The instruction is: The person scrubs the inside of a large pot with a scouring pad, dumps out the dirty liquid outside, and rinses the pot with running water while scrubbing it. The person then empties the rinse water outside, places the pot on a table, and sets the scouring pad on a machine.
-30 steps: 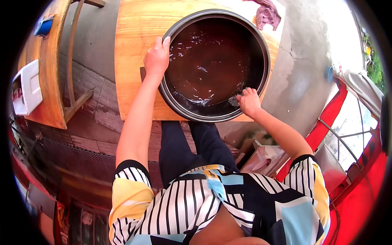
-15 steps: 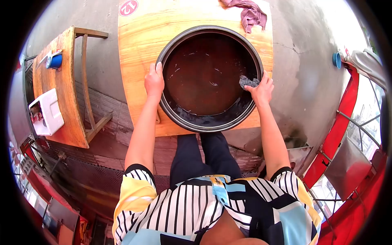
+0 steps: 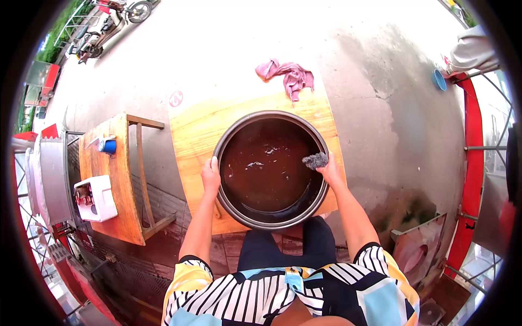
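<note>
A large round dark pot [image 3: 271,223] stands on the wooden table in front of me, with brownish water and a few light glints or bits of foam in it. My left hand [image 3: 211,175] is closed on its left rim, thumb on top. At the right rim, my right hand [image 3: 332,173] is closed around a grey steel-wool scourer [image 3: 315,160], which sticks out over the inside of the pot above the water. Some of the right fingers are hidden against the pot's outer side.
A crumpled pink cloth [image 3: 296,79] lies at the far end of the wooden table [image 3: 190,127]. To the left, a second wooden table [image 3: 122,163] bears a white foam box [image 3: 103,204] and a blue container [image 3: 107,145]. A motorbike [image 3: 103,30] is parked at the far left.
The view has tilted up and shows more ground beyond the table. Both hands remain at the rim; the scourer stays in my right hand. Light patches on the water have shifted.
</note>
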A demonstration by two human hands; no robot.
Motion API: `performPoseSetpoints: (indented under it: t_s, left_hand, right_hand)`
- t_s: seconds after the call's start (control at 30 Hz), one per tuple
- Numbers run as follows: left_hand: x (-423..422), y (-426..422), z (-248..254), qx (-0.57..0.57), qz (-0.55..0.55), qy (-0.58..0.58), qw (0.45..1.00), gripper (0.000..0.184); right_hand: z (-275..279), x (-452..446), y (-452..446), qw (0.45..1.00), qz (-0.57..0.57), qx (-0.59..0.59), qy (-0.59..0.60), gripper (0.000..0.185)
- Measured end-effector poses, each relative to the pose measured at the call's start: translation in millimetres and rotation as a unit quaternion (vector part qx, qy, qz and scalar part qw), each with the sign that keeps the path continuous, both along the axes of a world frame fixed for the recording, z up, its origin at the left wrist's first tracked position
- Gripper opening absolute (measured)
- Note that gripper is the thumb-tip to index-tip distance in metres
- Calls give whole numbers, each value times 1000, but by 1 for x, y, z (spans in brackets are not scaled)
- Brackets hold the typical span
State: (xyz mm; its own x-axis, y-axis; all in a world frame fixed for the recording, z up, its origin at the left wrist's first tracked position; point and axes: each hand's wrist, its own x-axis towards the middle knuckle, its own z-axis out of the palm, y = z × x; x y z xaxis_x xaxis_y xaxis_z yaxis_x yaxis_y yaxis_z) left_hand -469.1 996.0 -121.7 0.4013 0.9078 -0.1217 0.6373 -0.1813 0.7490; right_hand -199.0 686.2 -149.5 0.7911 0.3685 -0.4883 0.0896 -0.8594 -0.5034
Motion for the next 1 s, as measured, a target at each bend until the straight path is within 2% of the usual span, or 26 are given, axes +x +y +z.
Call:
performPoseSetpoints:
  t_s: [0.03,0.13,0.27,0.33,0.43,0.53,0.63,0.7,0.73,0.77,0.83,0.87,0.93,1.0]
  left_hand:
    - [5,-13,9,5,-8,11,1000,37]
    - [31,-72,56,-9,1,9,1000,37]
    - [61,-147,48,10,23,-61,998,33]
    - [78,-189,58,-19,41,-76,996,32]
    - [135,-246,69,-125,68,-157,977,32]
    - [219,-301,114,-220,44,-197,954,32]
    - [298,-328,115,-249,-40,-200,947,33]
    - [353,-342,118,-291,-64,-245,922,30]
    - [388,-351,119,-318,-79,-271,905,29]
    - [417,-360,146,-280,-129,-265,914,28]
    - [470,-364,162,-333,-200,-312,867,30]
    - [494,-364,166,-352,-225,-317,851,32]
    - [545,-355,175,-381,-275,-324,821,40]
    - [602,-345,185,-366,-287,-375,802,41]
  right_hand:
    - [5,8,-13,999,-3,42,12,72]
    - [52,35,-60,997,-16,68,20,76]
    - [90,102,-135,989,15,147,-3,82]
    - [127,137,-176,985,28,172,8,81]
    - [194,197,-229,976,40,212,-19,84]
    - [249,247,-292,974,20,226,-30,84]
    - [285,303,-343,974,1,202,-100,81]
    - [305,336,-370,971,-48,214,-100,80]
    - [306,357,-385,971,-55,180,-147,79]
    - [308,378,-400,969,-68,177,-156,78]
    - [309,421,-419,964,-87,181,-172,77]
    - [305,445,-429,957,-95,219,-164,77]
    - [322,492,-432,954,-100,208,-189,77]
    - [336,527,-430,955,-111,198,-192,77]
